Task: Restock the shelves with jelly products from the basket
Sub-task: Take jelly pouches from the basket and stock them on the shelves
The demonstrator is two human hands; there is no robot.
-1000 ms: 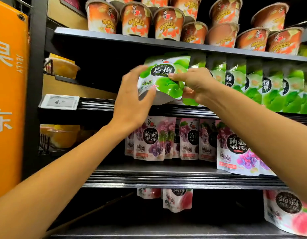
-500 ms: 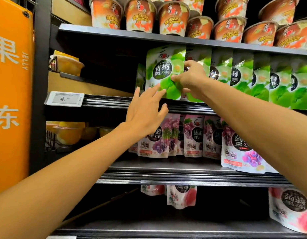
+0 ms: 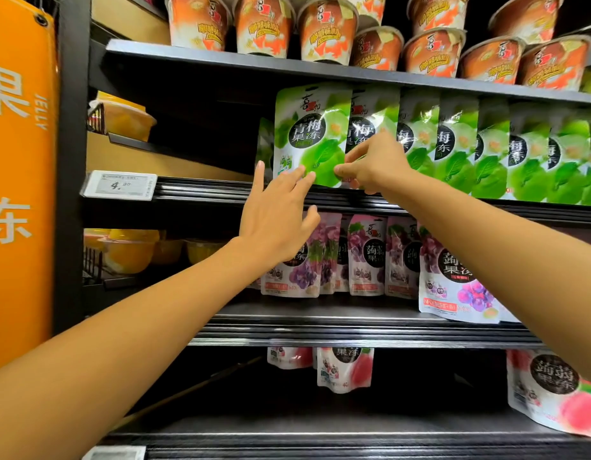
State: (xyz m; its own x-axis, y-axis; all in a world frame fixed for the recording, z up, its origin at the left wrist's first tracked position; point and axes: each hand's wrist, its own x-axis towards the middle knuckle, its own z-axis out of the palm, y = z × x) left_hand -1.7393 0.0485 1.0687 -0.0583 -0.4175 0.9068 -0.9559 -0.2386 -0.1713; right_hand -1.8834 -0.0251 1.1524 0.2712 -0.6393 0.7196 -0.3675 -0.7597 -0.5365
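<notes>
A green plum jelly pouch [image 3: 309, 134] stands upright at the left end of a row of like green pouches [image 3: 486, 151] on the second shelf [image 3: 204, 190]. My right hand [image 3: 373, 164] pinches its lower right corner between thumb and fingers. My left hand [image 3: 277, 214] is spread, its straight fingertips touching the pouch's lower left edge. No basket is in view.
Orange jelly cups [image 3: 320, 31] fill the top shelf. Purple grape pouches [image 3: 367, 257] stand one shelf below, peach pouches [image 3: 345, 368] on the lowest. A price tag [image 3: 120, 184] clips to the shelf rail. An orange sign [image 3: 18, 161] and yellow cups [image 3: 128, 119] are at left.
The green pouch went from tilted in both hands to standing upright on the shelf. My left hand let go of it and dropped lower, fingers now only touching its bottom edge.
</notes>
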